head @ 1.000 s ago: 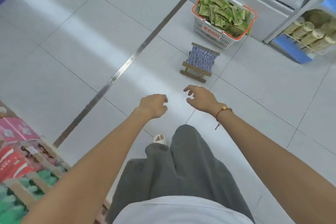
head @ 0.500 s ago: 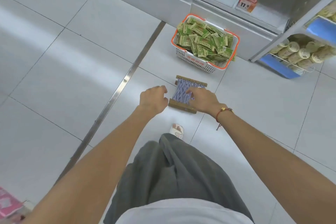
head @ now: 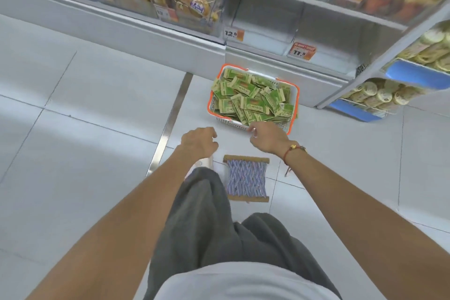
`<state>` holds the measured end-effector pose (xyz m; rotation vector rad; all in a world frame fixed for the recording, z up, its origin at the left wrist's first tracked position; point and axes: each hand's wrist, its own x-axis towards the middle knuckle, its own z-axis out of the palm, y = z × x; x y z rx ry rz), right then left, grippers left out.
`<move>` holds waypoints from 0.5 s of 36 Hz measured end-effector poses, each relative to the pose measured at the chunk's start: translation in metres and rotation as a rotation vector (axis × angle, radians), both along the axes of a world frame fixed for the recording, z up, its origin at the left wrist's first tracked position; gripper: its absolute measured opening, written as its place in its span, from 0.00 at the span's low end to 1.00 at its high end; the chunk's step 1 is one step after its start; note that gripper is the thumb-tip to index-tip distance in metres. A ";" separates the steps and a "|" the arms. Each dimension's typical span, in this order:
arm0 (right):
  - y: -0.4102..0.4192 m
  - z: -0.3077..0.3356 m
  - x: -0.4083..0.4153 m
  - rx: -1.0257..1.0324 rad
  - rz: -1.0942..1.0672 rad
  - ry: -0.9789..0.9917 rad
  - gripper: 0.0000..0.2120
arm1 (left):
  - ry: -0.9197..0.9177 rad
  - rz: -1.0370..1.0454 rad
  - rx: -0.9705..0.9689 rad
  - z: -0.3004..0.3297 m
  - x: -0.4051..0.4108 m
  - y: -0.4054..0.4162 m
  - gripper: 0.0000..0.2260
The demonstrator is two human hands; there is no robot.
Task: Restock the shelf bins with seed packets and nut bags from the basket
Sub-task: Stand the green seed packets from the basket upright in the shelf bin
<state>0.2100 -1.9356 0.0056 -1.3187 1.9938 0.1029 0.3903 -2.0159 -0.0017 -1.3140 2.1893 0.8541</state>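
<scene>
Now nearer the basket (head: 293, 95), stool (head: 246, 179) released, right hand (head: 266, 137) and left hand (head: 199, 141) loosely curled, empty

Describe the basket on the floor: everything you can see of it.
The basket is a white plastic shopping basket with lattice walls and an orange rim. It sits upright on the pale tiled floor, right in front of the shelf base, beyond the small woven stool. It is heaped to the rim with green packets lying at all angles. The right hand is at its near edge with fingers loosely curled; whether it touches the basket cannot be told.
</scene>
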 end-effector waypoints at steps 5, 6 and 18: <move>-0.063 0.007 -0.028 0.015 -0.110 0.001 0.17 | -0.018 -0.113 -0.020 0.006 -0.036 -0.067 0.16; -0.073 0.009 -0.034 0.011 -0.132 -0.009 0.16 | -0.019 -0.130 -0.024 0.008 -0.044 -0.079 0.16; -0.134 -0.008 -0.140 0.054 -0.175 -0.024 0.12 | -0.085 -0.135 0.024 -0.001 -0.157 -0.161 0.15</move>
